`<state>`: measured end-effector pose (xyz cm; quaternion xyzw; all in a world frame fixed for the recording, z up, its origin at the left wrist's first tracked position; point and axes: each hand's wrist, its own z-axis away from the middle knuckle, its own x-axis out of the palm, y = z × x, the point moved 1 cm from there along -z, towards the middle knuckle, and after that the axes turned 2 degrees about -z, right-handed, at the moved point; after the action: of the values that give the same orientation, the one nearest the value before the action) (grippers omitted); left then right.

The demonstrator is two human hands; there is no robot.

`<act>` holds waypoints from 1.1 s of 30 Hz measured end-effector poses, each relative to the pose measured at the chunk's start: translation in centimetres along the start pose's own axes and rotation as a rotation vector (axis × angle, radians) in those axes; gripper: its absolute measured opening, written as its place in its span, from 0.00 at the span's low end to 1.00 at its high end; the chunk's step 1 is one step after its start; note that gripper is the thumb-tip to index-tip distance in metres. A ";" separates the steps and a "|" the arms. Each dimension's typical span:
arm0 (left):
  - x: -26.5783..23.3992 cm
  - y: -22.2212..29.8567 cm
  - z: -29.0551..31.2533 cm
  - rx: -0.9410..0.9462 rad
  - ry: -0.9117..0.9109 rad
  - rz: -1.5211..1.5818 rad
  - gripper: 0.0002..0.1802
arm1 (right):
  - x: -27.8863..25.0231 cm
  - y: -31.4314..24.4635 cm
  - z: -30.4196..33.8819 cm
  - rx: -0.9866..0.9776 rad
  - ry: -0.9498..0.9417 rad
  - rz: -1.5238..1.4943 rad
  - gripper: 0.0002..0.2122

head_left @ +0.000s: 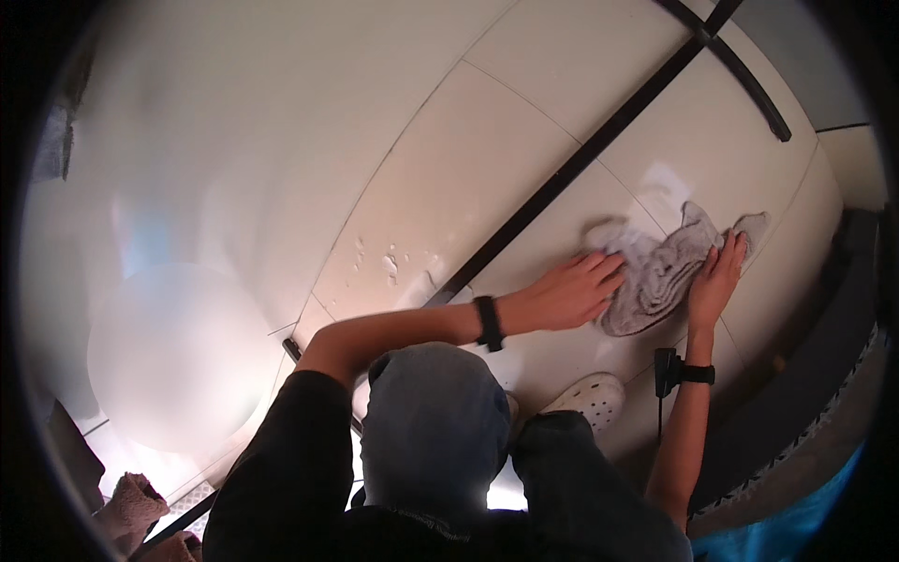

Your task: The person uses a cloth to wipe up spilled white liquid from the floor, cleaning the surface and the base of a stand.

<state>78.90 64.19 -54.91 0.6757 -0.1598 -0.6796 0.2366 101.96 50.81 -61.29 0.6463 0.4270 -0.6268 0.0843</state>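
A crumpled grey cloth (660, 278) lies bunched in folds on the tiled floor, to the right of a long black bar. My left hand (573, 292) reaches across from the left and has its bent fingers closed on the cloth's left edge. At the other side, my right hand (716, 286) grips the cloth, and a corner of it sticks out past the fingertips. Both wrists wear black bands, and a small black box with a cable hangs at the right one.
Small wet patches (390, 265) shine on the tiles left of the black bar (581, 161), which meets a curved black foot (754, 94). A pale round shape (178, 356) stands at left. My light perforated clog (592, 398) is below the cloth. Dark, fringed fabric (796, 393) runs along the right.
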 end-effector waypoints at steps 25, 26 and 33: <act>-20.9 -6.5 -11.1 0.025 0.389 0.442 0.17 | -7.0 -7.8 0.6 0.401 0.128 -0.542 0.10; -22.7 -9.2 -13.1 0.110 0.400 0.313 0.19 | -6.8 -8.7 -1.2 0.265 0.213 -0.504 0.10; -14.6 -25.3 -16.8 0.096 0.375 -0.128 0.21 | 1.7 -9.1 -9.6 -0.173 0.153 -0.129 0.10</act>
<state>92.53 94.97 -56.80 0.8097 -0.1019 -0.5471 0.1861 102.81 63.40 -57.02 0.6539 0.5252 -0.5404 0.0664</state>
